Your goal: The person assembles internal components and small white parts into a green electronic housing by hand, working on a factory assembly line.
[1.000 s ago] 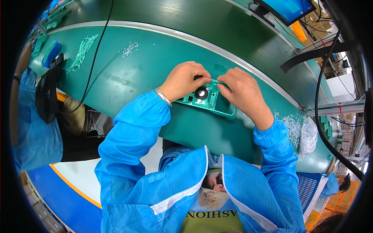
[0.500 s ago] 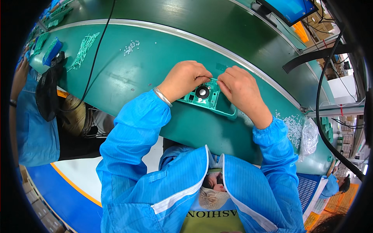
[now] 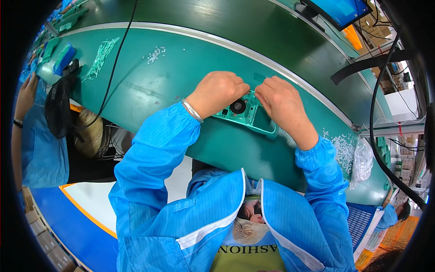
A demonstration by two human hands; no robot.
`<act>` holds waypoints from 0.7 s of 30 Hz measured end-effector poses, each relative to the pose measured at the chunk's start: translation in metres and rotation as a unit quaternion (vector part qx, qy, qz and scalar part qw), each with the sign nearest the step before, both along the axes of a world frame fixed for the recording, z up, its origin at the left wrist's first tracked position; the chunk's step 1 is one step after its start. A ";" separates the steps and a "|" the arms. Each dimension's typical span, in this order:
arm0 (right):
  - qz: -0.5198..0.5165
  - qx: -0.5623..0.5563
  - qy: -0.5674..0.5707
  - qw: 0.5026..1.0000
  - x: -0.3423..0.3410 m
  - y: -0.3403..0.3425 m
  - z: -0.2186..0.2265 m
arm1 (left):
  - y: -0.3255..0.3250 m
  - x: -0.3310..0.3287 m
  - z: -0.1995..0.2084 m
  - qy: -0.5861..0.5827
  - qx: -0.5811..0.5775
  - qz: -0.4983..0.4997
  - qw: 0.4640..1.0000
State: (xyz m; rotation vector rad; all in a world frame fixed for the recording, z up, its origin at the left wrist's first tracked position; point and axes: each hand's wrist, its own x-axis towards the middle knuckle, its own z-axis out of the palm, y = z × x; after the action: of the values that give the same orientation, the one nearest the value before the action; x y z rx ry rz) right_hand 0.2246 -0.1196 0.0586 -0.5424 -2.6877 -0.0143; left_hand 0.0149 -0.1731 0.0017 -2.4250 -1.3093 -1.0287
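A green plastic housing (image 3: 247, 119) with a round black speaker-like part (image 3: 238, 107) lies on the green worktable (image 3: 167, 77) in front of me. My left hand (image 3: 221, 93) is closed over its far left part, thumb and fingertips pressed together near the far edge. Whatever sits in that pinch is hidden. My right hand (image 3: 281, 100) is closed at the housing's far right corner, its fingertips touching the rim. Both hands cover portions of the housing.
Small white pieces lie in a pile (image 3: 155, 55) farther left and a larger one (image 3: 343, 152) at right, beside a clear plastic bag (image 3: 362, 158). Green strips (image 3: 102, 58) and a blue bin (image 3: 65, 59) stand left. A black cable (image 3: 118, 52) hangs across. A co-worker's hand (image 3: 26, 97) is far left.
My left hand has shifted slightly right, its fingers more bunched over the far edge. The right hand stays at the corner. At far left the co-worker's hand has moved lower.
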 end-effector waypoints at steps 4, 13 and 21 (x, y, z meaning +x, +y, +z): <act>0.001 0.010 0.011 1.000 0.001 0.000 -0.001 | -0.001 0.002 0.000 -0.001 0.005 -0.003 1.000; -0.001 -0.004 0.010 1.000 0.001 0.001 -0.003 | 0.001 0.002 -0.005 -0.197 -0.120 -0.033 0.972; 0.005 -0.030 -0.001 1.000 0.002 0.005 -0.001 | 0.001 0.005 -0.006 -0.213 -0.143 -0.024 0.966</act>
State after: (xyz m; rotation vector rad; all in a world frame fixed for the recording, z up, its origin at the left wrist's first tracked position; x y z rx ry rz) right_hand 0.2264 -0.1144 0.0579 -0.5468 -2.7001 0.0676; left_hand 0.0200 -0.1722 -0.0047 -2.5393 -1.6353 -1.5364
